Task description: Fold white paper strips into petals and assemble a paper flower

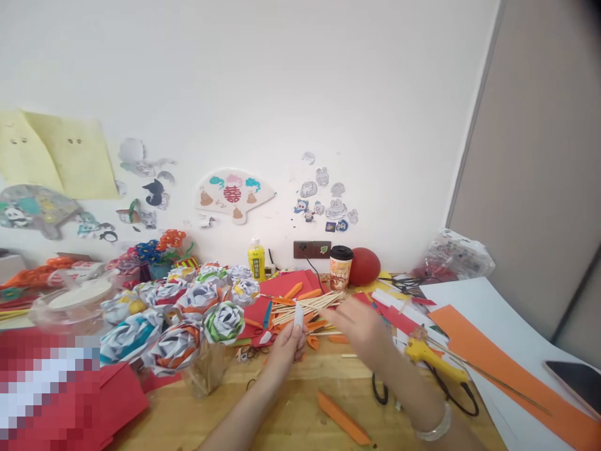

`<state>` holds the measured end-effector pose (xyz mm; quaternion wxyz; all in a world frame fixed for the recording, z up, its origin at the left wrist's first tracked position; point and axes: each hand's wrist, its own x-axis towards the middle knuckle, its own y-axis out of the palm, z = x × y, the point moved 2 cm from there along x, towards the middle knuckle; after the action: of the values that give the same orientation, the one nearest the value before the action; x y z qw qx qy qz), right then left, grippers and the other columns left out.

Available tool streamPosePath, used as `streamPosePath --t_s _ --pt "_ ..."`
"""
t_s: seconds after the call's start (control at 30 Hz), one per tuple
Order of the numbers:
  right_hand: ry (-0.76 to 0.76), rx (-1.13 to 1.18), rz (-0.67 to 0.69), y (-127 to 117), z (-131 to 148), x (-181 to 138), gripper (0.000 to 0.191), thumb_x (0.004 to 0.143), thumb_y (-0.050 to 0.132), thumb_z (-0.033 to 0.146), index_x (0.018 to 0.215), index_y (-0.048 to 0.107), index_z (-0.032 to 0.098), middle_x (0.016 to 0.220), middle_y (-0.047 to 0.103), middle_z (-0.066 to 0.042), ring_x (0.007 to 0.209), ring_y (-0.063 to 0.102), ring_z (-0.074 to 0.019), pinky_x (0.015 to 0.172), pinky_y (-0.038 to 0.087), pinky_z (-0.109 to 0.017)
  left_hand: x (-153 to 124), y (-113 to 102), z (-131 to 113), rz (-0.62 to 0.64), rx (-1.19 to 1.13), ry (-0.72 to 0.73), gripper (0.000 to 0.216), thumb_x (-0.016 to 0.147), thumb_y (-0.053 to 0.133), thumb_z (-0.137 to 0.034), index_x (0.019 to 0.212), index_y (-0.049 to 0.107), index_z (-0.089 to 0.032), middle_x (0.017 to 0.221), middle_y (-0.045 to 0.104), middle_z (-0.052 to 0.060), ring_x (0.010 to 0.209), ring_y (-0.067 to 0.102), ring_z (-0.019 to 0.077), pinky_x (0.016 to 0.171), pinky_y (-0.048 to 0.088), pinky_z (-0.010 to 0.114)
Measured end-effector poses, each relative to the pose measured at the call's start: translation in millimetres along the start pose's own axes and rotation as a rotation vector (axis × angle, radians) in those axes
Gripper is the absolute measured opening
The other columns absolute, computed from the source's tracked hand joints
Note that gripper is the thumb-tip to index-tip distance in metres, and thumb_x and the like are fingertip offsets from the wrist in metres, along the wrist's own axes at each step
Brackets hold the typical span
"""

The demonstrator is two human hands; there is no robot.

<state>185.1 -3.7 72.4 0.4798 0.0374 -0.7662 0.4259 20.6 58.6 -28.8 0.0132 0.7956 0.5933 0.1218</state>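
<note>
My left hand is closed around a small folded strip of white paper, which points upward from the fingers. To its right, my right hand is raised in front of the heap of thin wooden sticks; its fingers are blurred, and whether they hold anything is unclear. Folded orange paper pieces lie among the sticks and on red paper. Nearer to me, a longer folded orange paper piece rests on the wooden table.
Folded paper flowers crowd the left side. Behind the sticks stand a yellow drink bottle, a lidded paper cup and a red balloon. At right lie a yellow glue gun with its cord, an orange sheet and a phone.
</note>
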Motion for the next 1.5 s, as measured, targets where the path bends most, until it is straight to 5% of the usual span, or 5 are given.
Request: streamPosePath --t_s 0.1,0.2,0.3,0.5,1.5 --pt "0.087 0.144 0.119 45 16 -12 0.034 0.088 0.035 0.014 0.119 0.048 0.016 0.070 0.062 -0.005 0.066 0.054 -0.0181 0.059 0.043 -0.029 -3 6 -3 0.058 -0.043 0.058 0.046 0.066 0.051 -0.063 0.075 0.039 -0.019 0.046 0.032 -0.011 0.036 0.020 0.0029 0.036 0.015 0.017" --pt "0.413 0.437 0.161 70 20 -23 0.023 0.084 0.042 0.016 0.106 0.051 0.017 0.080 0.064 -0.006 0.072 0.058 -0.0182 0.064 0.045 -0.029 -9 12 -6 0.045 -0.053 0.090 0.043 0.069 0.051 -0.059 0.082 0.038 -0.020 0.046 0.036 -0.011 0.036 0.021 0.0032 0.037 0.015 0.016" --pt "0.714 0.831 0.140 80 22 -29 0.003 0.080 0.049 0.022 0.079 0.051 0.019 0.068 0.061 0.000 0.062 0.059 -0.0152 0.058 0.045 -0.026 -14 18 -9 0.041 -0.050 0.091 0.040 0.070 0.054 -0.055 0.077 0.036 -0.020 0.047 0.038 -0.011 0.037 0.025 0.0031 0.039 0.016 0.016" --pt "0.999 1.205 0.079 83 18 -30 0.030 0.067 0.061 0.042 0.062 0.044 0.019 0.053 0.056 0.002 0.043 0.051 -0.0108 0.041 0.035 -0.021 -20 24 -10 0.079 -0.054 0.074 0.041 0.068 0.056 -0.055 0.070 0.036 -0.020 0.050 0.040 -0.009 0.041 0.029 0.0040 0.041 0.017 0.017" --pt "1.053 1.298 0.293 59 18 -29 0.024 0.064 0.065 0.029 0.078 0.051 0.016 0.050 0.048 0.009 0.035 0.038 -0.0031 0.035 0.031 -0.015 -31 34 -16 0.052 -0.106 0.018 0.035 0.071 0.056 -0.049 0.068 0.039 -0.018 0.057 0.042 -0.006 0.044 0.029 0.0052 0.043 0.020 0.018"
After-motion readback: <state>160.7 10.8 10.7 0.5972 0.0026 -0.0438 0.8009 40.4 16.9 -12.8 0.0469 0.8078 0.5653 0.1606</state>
